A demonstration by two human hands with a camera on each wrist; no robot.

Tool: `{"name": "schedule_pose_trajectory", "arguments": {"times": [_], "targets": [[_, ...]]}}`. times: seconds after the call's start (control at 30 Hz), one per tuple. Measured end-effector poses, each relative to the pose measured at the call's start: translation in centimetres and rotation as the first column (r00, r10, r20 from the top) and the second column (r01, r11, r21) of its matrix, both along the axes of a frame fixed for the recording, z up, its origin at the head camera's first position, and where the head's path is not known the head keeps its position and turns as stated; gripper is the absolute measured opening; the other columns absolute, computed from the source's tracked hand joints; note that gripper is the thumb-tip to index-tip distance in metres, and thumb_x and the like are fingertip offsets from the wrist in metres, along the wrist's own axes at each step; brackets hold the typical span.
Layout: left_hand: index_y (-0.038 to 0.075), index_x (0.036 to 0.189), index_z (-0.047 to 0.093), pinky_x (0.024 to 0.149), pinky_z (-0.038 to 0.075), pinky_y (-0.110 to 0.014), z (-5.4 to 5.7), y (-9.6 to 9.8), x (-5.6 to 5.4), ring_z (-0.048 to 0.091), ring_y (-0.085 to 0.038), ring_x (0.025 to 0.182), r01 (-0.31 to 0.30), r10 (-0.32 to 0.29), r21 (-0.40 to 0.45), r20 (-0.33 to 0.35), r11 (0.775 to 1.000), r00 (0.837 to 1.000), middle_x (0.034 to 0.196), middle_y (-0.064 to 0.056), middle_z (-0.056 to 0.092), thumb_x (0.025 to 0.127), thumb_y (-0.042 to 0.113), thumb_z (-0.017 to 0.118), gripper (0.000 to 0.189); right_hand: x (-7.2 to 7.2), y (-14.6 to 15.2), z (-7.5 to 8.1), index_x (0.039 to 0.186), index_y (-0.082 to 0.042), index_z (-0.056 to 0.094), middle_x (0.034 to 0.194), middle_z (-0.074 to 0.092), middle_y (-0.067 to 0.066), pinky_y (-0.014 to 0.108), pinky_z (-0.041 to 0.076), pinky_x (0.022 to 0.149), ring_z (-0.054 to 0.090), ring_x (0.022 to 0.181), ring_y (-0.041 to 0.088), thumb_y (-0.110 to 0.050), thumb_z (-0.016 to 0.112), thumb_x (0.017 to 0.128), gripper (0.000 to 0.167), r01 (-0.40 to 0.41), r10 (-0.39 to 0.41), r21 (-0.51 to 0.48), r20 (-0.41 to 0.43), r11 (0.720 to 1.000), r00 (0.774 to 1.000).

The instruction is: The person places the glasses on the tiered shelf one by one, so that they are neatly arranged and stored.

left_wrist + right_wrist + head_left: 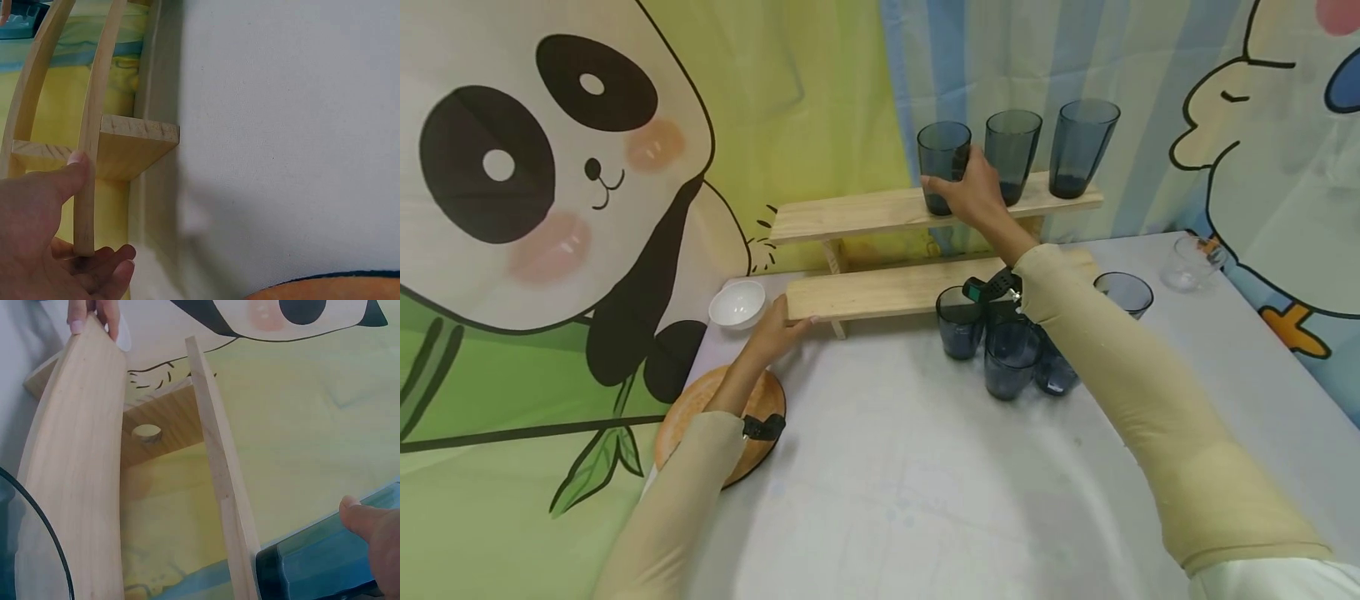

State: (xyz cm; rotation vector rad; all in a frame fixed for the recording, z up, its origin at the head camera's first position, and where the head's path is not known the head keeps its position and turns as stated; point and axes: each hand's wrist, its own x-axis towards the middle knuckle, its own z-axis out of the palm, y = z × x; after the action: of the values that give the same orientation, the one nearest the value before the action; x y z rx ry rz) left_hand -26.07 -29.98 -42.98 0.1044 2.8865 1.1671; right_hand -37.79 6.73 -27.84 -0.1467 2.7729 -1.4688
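A two-tier wooden shelf stands at the back of the table. My left hand [772, 333] holds the left end of its lower board [880, 290]; in the left wrist view the thumb [76, 159] lies on one face of the board, with fingers curled around its end. My right hand [976, 193] grips a blue-tinted drinking glass [940, 148], upright at the upper board [842, 215]. In the right wrist view, that glass's base [269, 575] meets the board's edge. Two more tinted glasses, one in the middle [1015, 150] and one at the right [1084, 146], stand on the upper board.
Several tinted glasses [1011, 362] stand on the table below the shelf's right half, partly hidden by my right forearm. A clear glass [1191, 265] is at the far right. At left are a white bowl [737, 304] and a round orange-brown board [766, 400] under my left forearm.
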Motion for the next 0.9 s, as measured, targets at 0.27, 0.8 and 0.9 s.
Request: {"name": "schedule_pose_trajectory", "arguments": {"times": [0.27,0.8,0.9], "targets": [[-0.008,0.16,0.025,0.123,0.032,-0.06,0.1,0.1,0.0,0.044,-0.047,0.144,-0.001,0.001,-0.011,-0.009,1.0,1.0,0.153,-0.033,0.044,0.106,0.029,0.066,0.078,-0.5,0.0,-0.1,0.171,-0.018,0.001,0.177,0.017,0.005,0.042,0.03,0.128,0.023,0.161,0.023,-0.062,0.066,0.097,0.108,0.016,-0.016,-0.012,0.006,1.0,1.0],[-0.009,0.161,0.023,0.125,0.029,-0.059,-0.2,0.2,0.0,0.041,-0.047,0.147,0.001,-0.001,0.004,-0.01,1.0,1.0,0.157,-0.033,0.042,0.106,0.028,0.066,0.079,-1.4,0.0,-1.1,0.171,-0.021,0.002,0.177,0.015,0.003,0.042,0.03,0.128,0.023,0.161,0.022,-0.064,0.066,0.096,0.108,0.025,-0.025,-0.031,-0.004,0.999,1.0],[-0.008,0.162,0.023,0.125,0.028,-0.059,-0.5,0.2,0.0,0.039,-0.047,0.149,-0.01,0.01,0.004,-0.016,1.0,1.0,0.158,-0.033,0.04,0.106,0.029,0.066,0.08,-1.4,-0.1,-1.4,0.171,-0.02,0.0,0.178,0.012,0.003,0.044,0.029,0.128,0.021,0.162,0.023,-0.065,0.064,0.096,0.108,0.007,-0.007,-0.022,-0.005,1.0,1.0]]}}
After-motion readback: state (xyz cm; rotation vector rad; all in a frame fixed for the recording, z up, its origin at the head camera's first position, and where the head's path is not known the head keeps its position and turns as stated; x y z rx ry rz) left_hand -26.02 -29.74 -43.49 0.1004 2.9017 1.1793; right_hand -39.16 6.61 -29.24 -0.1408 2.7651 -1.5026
